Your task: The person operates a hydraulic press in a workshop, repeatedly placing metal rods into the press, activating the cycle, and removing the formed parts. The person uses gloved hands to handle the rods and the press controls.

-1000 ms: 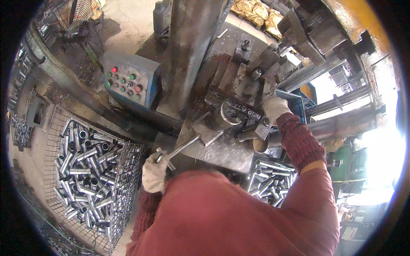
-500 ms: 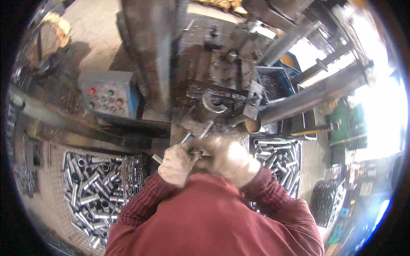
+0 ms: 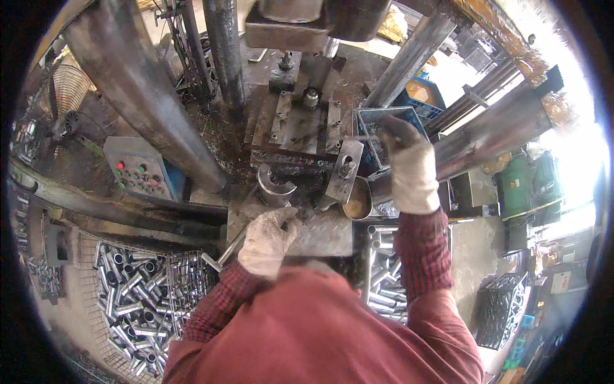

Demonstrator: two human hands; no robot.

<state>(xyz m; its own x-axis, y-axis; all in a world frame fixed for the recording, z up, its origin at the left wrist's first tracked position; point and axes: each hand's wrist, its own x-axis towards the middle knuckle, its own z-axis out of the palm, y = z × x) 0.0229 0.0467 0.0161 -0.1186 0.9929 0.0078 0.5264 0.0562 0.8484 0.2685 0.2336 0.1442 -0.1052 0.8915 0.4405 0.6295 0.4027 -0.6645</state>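
Note:
My right hand (image 3: 412,168), in a pale glove with dark fingertips, reaches over a blue crate (image 3: 366,116) at the right of the press. Its fingers close on a thin rod (image 3: 360,137), blurred and pointing left. My left hand (image 3: 265,238), also gloved, is at a flat metal plate (image 3: 323,235) with its fingers curled; what they hold, if anything, is hidden. A metal bar (image 3: 214,261) lies beside its wrist. Just beyond the left hand stands a broken-sided metal ring (image 3: 275,190). A slanted metal block with a bolt (image 3: 345,169) stands near a round cup (image 3: 358,203).
Ahead is the press bed with a die (image 3: 307,125) between thick columns (image 3: 224,57). A control box (image 3: 142,169) with buttons stands left. Wire baskets of cut metal tubes (image 3: 137,294) flank me, with more tubes (image 3: 385,275) at right. A dark crate (image 3: 502,310) sits further right.
My right hand has left the left hand and moved forward and right to the blue crate. The left hand stays near the plate. The view has shifted, showing more of the press.

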